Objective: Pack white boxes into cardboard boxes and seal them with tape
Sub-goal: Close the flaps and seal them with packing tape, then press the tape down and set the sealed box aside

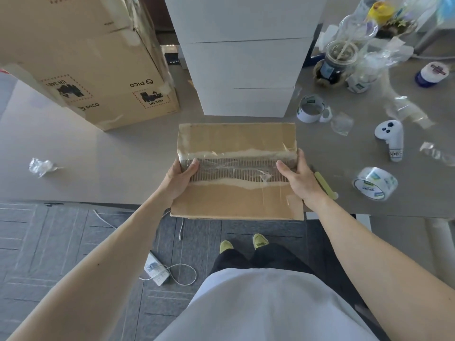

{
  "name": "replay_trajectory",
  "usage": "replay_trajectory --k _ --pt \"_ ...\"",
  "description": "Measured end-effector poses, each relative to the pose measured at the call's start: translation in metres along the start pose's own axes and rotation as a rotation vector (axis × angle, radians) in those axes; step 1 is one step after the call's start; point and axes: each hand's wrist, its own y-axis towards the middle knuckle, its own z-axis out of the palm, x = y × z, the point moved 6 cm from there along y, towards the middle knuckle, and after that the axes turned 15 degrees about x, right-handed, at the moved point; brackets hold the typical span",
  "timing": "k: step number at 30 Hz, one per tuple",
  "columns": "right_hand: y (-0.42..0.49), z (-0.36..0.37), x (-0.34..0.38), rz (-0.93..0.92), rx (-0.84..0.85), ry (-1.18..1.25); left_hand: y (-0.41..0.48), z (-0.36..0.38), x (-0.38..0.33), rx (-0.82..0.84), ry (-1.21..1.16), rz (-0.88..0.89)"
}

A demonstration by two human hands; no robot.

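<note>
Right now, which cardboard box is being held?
The flattened cardboard box, gripped by the left hand and right hand; the PICO-printed cartons stand untouched behind.

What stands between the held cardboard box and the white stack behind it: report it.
Nothing visible. The left hand and right hand grip the cardboard box; only bare table lies between it and the stacked white boxes.
</note>
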Motion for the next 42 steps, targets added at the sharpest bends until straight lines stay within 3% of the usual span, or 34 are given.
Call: replay_trajectory --k 5,7,10,13,17,26,31,42 --pt "0.004 -0.002 0.004 0.121 0.081 0.106 -0.008 0.011 -0.005 0.132 -0.226 -0.165" --pt "-0.001 -0.006 0.011 0.128 -0.007 -0.078 -0.007 0.005 -0.008 0.044 -0.006 -0.105" --pt "-0.021 -0.002 0.032 -0.06 -0.155 -0.432 -0.016 -0.001 -0.021 -0.174 0.369 0.144" --pt "-0.03 0.016 0.038 -0.177 -0.077 -0.612 -0.023 0.006 -0.033 -0.133 0.456 0.37" --pt "-0.021 0.022 0.029 -0.231 -0.036 -0.814 -0.029 0.02 -0.03 -0.031 0.633 0.333" --pt "-0.013 0.018 0.033 -0.264 -0.007 -0.928 -0.043 0.031 -0.022 -0.102 0.627 0.273" --pt "-0.006 0.034 0.051 -0.33 0.099 -0.974 -0.073 0.027 -0.006 -0.203 0.585 0.246" --pt "0.005 0.196 0.123 -0.636 0.372 -1.017 -0.204 -0.067 0.066 -0.61 0.434 0.158"
